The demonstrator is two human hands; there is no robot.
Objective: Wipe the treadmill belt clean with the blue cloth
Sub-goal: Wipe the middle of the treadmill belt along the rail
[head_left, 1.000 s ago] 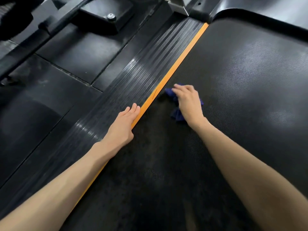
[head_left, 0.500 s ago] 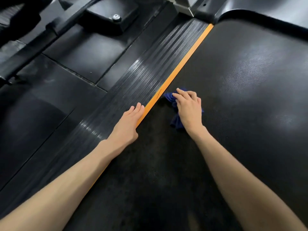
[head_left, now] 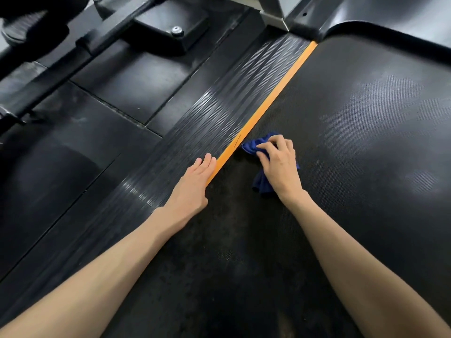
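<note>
Head view: right hand (head_left: 279,164) clutches blue cloth (head_left: 262,184) on treadmill belt (head_left: 353,142) beside its left edge; left hand (head_left: 192,184) lies open-flat on orange strip (head_left: 268,106).

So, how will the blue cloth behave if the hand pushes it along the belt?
Probably floppy: the blue cloth lies bunched in folds under the right hand. It likely drags rather than slides, since the treadmill belt looks finely textured. It seems light, so it may bunch up unless pressed flat.

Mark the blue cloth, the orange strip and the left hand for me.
blue cloth (head_left: 251,145): head view, bunched end ahead of the fingertips.
orange strip (head_left: 268,104): head view, mid-length beside the belt.
left hand (head_left: 192,184): head view, back of the hand.
</note>
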